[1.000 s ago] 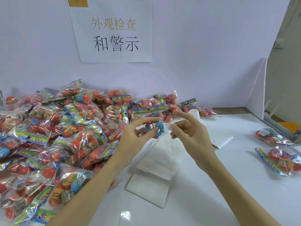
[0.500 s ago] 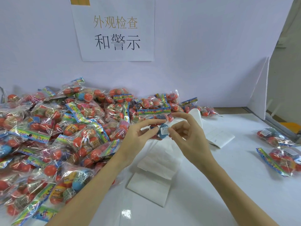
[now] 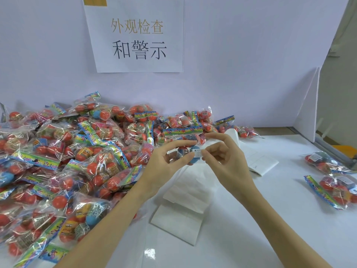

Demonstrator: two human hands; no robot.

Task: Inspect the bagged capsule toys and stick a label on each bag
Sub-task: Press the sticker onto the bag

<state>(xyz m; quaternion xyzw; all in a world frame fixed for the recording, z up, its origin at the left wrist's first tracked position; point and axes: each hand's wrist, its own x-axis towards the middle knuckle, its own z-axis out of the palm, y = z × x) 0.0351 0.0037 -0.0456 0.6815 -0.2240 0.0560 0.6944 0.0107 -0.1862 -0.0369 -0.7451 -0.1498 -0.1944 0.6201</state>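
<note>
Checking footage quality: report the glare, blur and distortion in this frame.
Head view: even, soft light; a bright glare patch on the table near the bottom edge; sparkly reflections across the heaped bags; wide-angle bending at the edges; label print too small to read.

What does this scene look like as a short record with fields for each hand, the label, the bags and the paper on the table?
left hand: holds a bag of capsule toys up over the table
right hand: presses a white label onto that bag's blue capsule
unlabelled pile: heaped at left
bags set aside: at right, white labels showing
label backing strip: folded white paper under the hands
wall sign: Chinese text
</note>
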